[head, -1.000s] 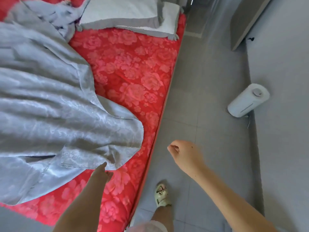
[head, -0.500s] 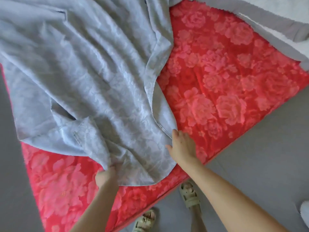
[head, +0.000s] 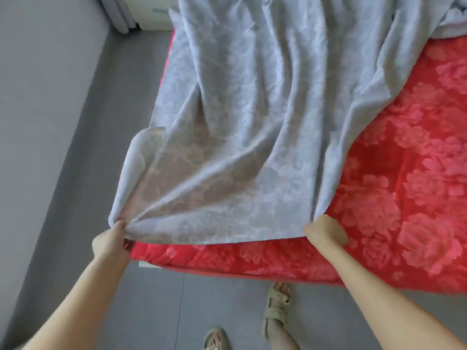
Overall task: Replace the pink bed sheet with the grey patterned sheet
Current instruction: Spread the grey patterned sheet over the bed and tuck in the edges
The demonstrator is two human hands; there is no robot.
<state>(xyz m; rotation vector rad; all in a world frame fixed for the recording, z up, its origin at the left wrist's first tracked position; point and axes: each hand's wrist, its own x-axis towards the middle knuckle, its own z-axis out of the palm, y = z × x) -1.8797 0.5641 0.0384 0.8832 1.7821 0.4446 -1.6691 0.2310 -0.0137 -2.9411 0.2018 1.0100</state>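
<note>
Grey patterned sheet lies in long loose folds across the left part of the bed, running from the far end down to the near edge, its woven floral design faint against the pale cloth. Its near hem is stretched between the two hands. The left hand has its fingers curled tight round the bunched near-left corner, which is gathered into creases that fan out from the grip; that corner hangs out past the side of the mattress, above the floor. The right hand is closed like a fist on the hem further right, with the back of the hand up and the fingertips hidden under the cloth. Beneath the grey sheet, the pink bed sheet, a strong pink-red with large roses, is on the mattress: it shows as a strip along the near edge between the hands and as a wide bare area on the right side of the bed. The floor is grey tile. Two feet in pale sandals stand on it just beside the near edge of the bed. At the top left, beyond the bed's far corner, stands a white piece of furniture, only partly in view.
</note>
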